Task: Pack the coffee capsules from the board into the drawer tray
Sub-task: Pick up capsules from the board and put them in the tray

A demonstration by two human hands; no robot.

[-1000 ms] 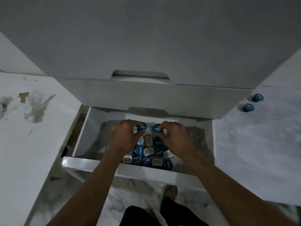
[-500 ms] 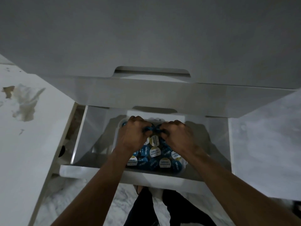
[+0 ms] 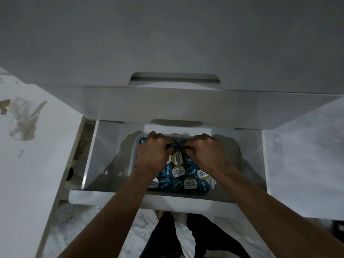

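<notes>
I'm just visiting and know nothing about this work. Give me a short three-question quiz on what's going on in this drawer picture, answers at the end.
1. True or false: both hands are inside the open drawer.
2. What colours are the lids of the coffee capsules in the tray?
3. Multiple choice: the capsule pinched by each hand is at the tray's A) near end, B) far end, C) outside.

Key:
1. True: left hand and right hand are both over the tray.
2. Blue, and white with gold.
3. B.

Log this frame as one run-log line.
left hand: grips blue coffee capsule | right hand: grips blue capsule | both over clear plastic tray in open white drawer
</notes>
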